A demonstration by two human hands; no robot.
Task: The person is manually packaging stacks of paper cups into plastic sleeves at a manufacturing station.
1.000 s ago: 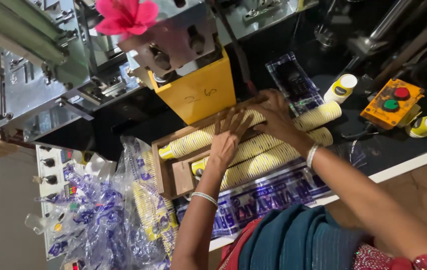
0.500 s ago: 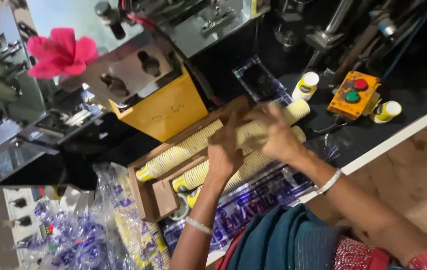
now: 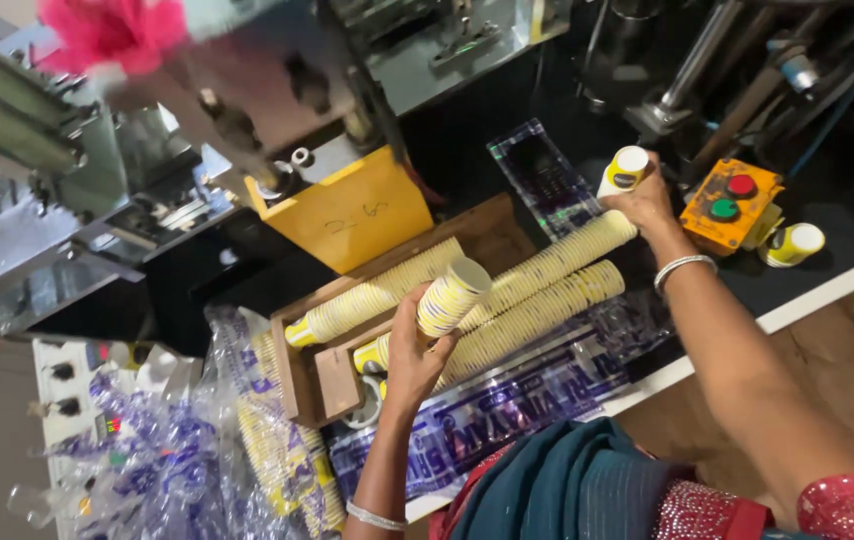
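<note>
Your wooden tray point(image 3: 319, 380) is holding stacked paper cups point(image 3: 537, 300); your left hand point(image 3: 412, 350) is gripping a short cup stack point(image 3: 450, 296), your right hand point(image 3: 644, 203) pinching one cup point(image 3: 624, 171).

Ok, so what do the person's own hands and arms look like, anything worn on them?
Both forearms are bare, with no gloves. The left hand has a thin silver-coloured metal bangle low on its forearm. The right hand has a similar silver-coloured bangle at the wrist. Near the right upper arm a red sequinned sleeve shows, beside a dark teal draped cloth. Rings cannot be made out.
</note>
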